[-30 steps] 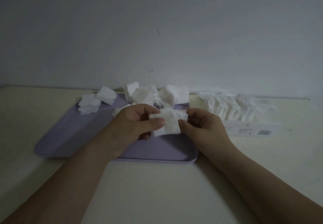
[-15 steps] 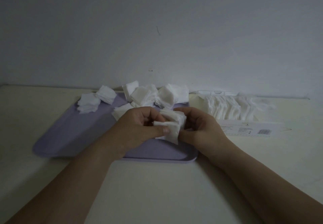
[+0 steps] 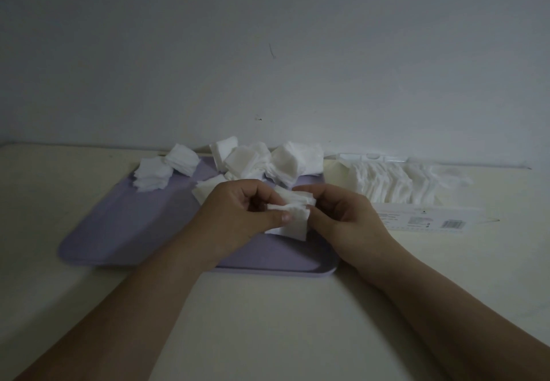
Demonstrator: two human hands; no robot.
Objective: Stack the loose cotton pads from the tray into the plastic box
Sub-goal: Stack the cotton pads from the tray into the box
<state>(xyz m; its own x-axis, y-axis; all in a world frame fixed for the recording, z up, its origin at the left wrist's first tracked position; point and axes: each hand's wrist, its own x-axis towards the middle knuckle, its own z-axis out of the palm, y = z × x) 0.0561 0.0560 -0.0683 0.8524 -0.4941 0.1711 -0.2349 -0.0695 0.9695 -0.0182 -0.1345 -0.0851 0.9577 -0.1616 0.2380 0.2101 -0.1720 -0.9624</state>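
Both hands pinch one small stack of cotton pads (image 3: 293,212) over the purple tray (image 3: 125,226) | left hand (image 3: 238,217), right hand (image 3: 345,217) | stack tipped edge-up since a second ago, squared for plastic box (image 3: 416,217) on bench, right | loose pads (image 3: 268,163) remain.

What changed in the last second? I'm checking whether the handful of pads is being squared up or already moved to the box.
The held pads, spread flat between both hands a second ago, are now bunched into a small stack, with the left hand and right hand closer together. Both keep hold above the tray. The loose piles and the box haven't moved.
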